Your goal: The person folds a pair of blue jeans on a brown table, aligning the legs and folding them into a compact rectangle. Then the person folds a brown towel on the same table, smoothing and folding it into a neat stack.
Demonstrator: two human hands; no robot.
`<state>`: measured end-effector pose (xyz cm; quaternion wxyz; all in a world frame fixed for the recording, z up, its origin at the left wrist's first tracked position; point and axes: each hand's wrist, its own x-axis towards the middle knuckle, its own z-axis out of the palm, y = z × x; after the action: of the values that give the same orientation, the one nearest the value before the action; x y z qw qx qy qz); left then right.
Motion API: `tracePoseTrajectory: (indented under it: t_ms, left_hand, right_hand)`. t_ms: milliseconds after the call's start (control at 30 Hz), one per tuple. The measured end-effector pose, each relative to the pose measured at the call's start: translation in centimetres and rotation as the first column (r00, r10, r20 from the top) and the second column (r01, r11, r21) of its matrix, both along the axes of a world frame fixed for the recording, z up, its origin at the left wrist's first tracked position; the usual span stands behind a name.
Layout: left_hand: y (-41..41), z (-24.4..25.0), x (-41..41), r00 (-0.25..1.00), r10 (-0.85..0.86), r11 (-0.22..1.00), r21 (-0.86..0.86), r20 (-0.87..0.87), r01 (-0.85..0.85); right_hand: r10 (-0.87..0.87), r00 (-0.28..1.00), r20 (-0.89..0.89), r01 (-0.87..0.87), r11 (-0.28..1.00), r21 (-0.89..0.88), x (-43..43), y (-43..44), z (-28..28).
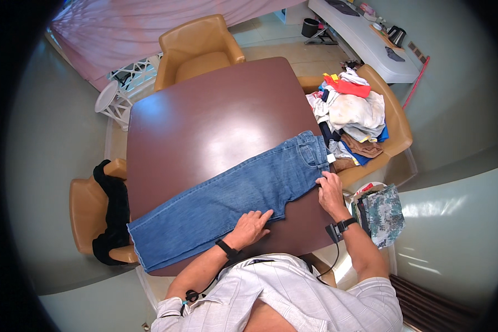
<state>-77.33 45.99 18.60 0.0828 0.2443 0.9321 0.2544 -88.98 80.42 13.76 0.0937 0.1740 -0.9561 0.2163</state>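
Note:
A pair of blue denim jeans [232, 186] lies folded lengthwise across the near side of the brown table [182, 120], the waistband at the right and the leg hems at the left. My left hand [250, 226] rests on the jeans near the crotch, fingers apart, holding nothing. At the waistband's near corner is my right hand [331, 191], its fingertips touching the denim; whether they pinch it cannot be told. A white tag [331, 157] sticks out from the waistband. Both wrists wear black straps.
A tan chair [398, 120] at the right holds a heap of clothes [355, 112]. Below it stands a container with camouflage cloth [382, 218]. Black fabric [115, 211] hangs over the left chair [85, 211]. Another chair [201, 54] stands beyond the table, a white stool [112, 99] left of it.

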Motion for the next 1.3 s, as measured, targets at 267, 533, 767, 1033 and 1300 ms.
tracePoseTrajectory:
  t_ms: [267, 533, 767, 1033, 1300]
  left_hand:
    - [-2.4, -1.6, -1.2, 0.982, 0.140, 0.988, 0.085, -0.128, -0.130]
    - [-5.5, -4.9, 0.0, 0.915, 0.339, 0.933, -0.049, -0.220, -0.358]
    - [-6.9, -7.5, 3.3, 0.892, 0.414, 0.893, -0.108, -0.179, -0.436]
    - [-7.0, -8.1, 4.2, 0.881, 0.439, 0.875, -0.137, -0.176, -0.464]
    - [-7.4, -8.2, 4.7, 0.876, 0.446, 0.869, -0.146, -0.183, -0.472]
  right_hand:
    - [-0.212, 0.977, -0.025, 0.201, 0.954, -0.224, -4.4, -0.2, 0.3]
    - [-0.350, 0.930, 0.109, 0.366, 0.867, -0.338, -15.3, -1.4, -2.8]
    - [-0.322, 0.903, 0.284, 0.408, 0.849, -0.335, -17.9, -0.7, -4.0]
    - [0.178, 0.769, 0.614, 0.491, 0.452, -0.745, -19.4, 0.3, -4.1]
    - [-0.187, 0.828, 0.528, 0.390, 0.869, -0.305, -25.9, -1.2, -2.5]
